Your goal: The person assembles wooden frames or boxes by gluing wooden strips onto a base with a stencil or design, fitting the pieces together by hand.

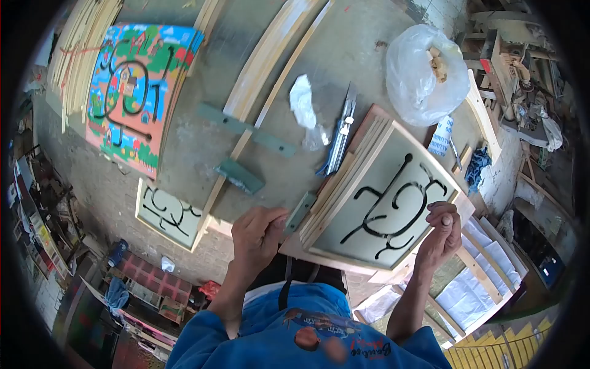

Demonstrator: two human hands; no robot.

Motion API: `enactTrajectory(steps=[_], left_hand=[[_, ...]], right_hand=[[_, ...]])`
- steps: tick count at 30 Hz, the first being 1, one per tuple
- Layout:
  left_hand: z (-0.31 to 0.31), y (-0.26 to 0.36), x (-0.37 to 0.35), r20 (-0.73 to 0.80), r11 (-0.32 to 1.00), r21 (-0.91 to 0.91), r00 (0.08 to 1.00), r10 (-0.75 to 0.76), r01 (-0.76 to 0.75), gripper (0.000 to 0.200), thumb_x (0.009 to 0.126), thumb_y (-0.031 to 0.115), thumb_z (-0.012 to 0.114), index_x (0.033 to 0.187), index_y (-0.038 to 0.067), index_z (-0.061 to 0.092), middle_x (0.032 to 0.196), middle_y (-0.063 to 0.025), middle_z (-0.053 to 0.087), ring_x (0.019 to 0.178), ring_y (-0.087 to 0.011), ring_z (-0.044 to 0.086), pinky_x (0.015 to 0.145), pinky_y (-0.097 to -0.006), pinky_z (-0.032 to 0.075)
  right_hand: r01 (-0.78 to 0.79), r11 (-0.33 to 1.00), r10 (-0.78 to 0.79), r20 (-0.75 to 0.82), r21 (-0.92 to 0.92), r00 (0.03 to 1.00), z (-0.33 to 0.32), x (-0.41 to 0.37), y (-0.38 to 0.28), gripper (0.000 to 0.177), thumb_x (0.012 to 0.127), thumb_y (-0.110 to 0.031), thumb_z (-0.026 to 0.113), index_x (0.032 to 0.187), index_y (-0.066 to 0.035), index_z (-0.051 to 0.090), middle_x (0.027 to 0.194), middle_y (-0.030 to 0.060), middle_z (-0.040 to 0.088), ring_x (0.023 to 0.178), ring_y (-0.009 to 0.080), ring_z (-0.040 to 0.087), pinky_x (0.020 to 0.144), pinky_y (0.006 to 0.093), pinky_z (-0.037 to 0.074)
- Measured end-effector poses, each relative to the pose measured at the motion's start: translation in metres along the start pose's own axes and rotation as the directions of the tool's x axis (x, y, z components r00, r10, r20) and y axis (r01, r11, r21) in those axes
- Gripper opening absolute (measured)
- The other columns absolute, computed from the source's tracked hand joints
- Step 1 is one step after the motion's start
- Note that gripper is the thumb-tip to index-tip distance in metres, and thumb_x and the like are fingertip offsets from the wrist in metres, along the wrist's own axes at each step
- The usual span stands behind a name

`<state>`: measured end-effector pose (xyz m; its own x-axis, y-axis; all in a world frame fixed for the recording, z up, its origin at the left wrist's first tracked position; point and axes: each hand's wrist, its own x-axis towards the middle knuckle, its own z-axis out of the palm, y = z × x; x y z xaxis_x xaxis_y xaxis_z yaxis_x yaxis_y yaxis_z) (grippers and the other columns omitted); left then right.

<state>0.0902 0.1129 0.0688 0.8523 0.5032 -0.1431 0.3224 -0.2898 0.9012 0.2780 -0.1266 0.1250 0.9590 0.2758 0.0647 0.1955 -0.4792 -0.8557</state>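
Note:
My left hand [259, 234] is at the table's front edge, left of a green metal bracket [299, 213]. Its fingers are curled into a pinch; whatever may be in them is hidden. At the right edge of a wood-framed board [350, 216] is my right hand [441, 229], also with curled fingers, and I cannot make out anything in it. Black curved lines cover the board's pale face. It tops a stack of similar wooden frames [362, 161], between my hands. Beyond the stack lies a blue utility knife [342, 136] beside a crumpled white piece [302, 101].
Colourful printed boards [169, 80] are stacked at left, near bundled wooden strips [77, 61]. Longer strips [267, 55] run across the table, with green metal blocks [241, 176] fixed near them. A plastic bag [409, 80] of wood pieces stands at back right. Another framed board [161, 224] sits lower left.

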Motion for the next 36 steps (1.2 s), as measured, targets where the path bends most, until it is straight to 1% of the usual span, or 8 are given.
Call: enactTrajectory(steps=[5,12,17,19,24,28,30,36], left_hand=[[-0.011,-0.004,-0.033,-0.016,0.991,-0.045,0.992,-0.126,0.126,0.020,0.083,-0.006,0.062,0.101,0.003,0.067,0.073,-0.0121,0.058,0.062,-0.0272,0.057,0.056,-0.0332,0.044],[-0.018,-0.026,-0.092,0.010,0.988,-0.065,0.990,-0.140,0.140,0.024,0.083,-0.007,0.061,0.103,0.004,0.068,0.072,-0.0129,0.059,0.061,-0.0277,0.059,0.055,-0.0330,0.045],[-0.005,-0.042,-0.150,0.038,0.975,-0.080,0.978,-0.206,0.208,0.017,0.084,-0.002,0.064,0.098,0.006,0.069,0.070,-0.0113,0.062,0.059,-0.0275,0.060,0.054,-0.0343,0.045],[-0.001,-0.055,-0.168,0.057,0.967,-0.079,0.970,-0.238,0.242,0.014,0.084,0.000,0.065,0.096,0.006,0.070,0.069,-0.0105,0.062,0.059,-0.0275,0.060,0.055,-0.0352,0.045],[0.009,-0.070,-0.177,0.030,0.998,-0.068,1.000,0.001,0.001,0.010,0.082,0.004,0.068,0.092,0.006,0.069,0.063,-0.0078,0.057,0.056,-0.0264,0.055,0.054,-0.0376,0.043],[0.016,-0.053,-0.137,-0.041,0.995,-0.080,0.998,0.055,-0.058,0.016,0.080,0.001,0.068,0.096,0.005,0.068,0.064,-0.0076,0.056,0.056,-0.0262,0.053,0.054,-0.0368,0.042],[0.019,-0.042,-0.110,-0.137,0.980,-0.115,0.979,0.148,-0.164,0.024,0.076,-0.002,0.066,0.099,0.004,0.068,0.071,-0.0093,0.060,0.061,-0.0271,0.056,0.058,-0.0368,0.044],[0.023,-0.015,-0.031,-0.020,0.927,-0.112,0.934,0.357,-0.357,0.028,0.078,0.000,0.062,0.105,0.004,0.065,0.092,-0.0091,0.067,0.083,-0.0286,0.061,0.071,-0.0383,0.051]], right_hand=[[0.024,0.998,-0.023,0.011,-0.060,1.000,0.012,-0.020,-0.019,0.015,0.100,-0.013,0.051,0.093,0.000,0.053,0.089,0.0115,0.060,0.085,0.0192,0.056,0.083,0.0327,0.045],[0.025,1.000,-0.025,0.058,0.011,0.998,0.014,-0.061,-0.003,0.029,0.102,-0.022,0.048,0.079,-0.004,0.048,0.076,0.0085,0.053,0.074,0.0160,0.050,0.069,0.0282,0.041],[-0.209,0.978,0.209,-0.012,-0.012,0.978,0.009,-0.123,0.002,0.040,0.101,-0.026,0.051,0.068,-0.003,0.047,0.061,0.0024,0.047,0.055,0.0094,0.042,0.052,0.0253,0.035],[-0.181,0.981,0.185,0.059,-0.070,0.981,0.007,-0.139,0.000,0.044,0.101,-0.027,0.051,0.064,-0.003,0.047,0.057,0.0018,0.044,0.053,0.0090,0.041,0.050,0.0261,0.034],[-0.087,0.995,0.077,0.209,0.038,0.975,0.003,-0.154,0.010,0.040,0.102,-0.022,0.048,0.068,-0.001,0.050,0.063,0.0037,0.051,0.057,0.0095,0.046,0.053,0.0257,0.036],[-0.064,0.986,0.096,0.217,-0.151,0.971,0.021,-0.141,-0.006,0.020,0.100,-0.011,0.048,0.089,0.000,0.060,0.070,0.0044,0.057,0.067,0.0106,0.051,0.062,0.0245,0.040],[-0.035,0.991,0.069,0.258,-0.133,0.964,0.024,-0.133,-0.001,0.017,0.095,0.000,0.048,0.105,0.001,0.062,0.077,0.0067,0.059,0.072,0.0125,0.058,0.066,0.0248,0.045],[0.058,0.990,-0.017,0.298,-0.130,0.954,0.044,-0.101,0.004,0.023,0.092,0.004,0.048,0.109,0.000,0.063,0.084,0.0085,0.063,0.079,0.0149,0.062,0.069,0.0270,0.049]])
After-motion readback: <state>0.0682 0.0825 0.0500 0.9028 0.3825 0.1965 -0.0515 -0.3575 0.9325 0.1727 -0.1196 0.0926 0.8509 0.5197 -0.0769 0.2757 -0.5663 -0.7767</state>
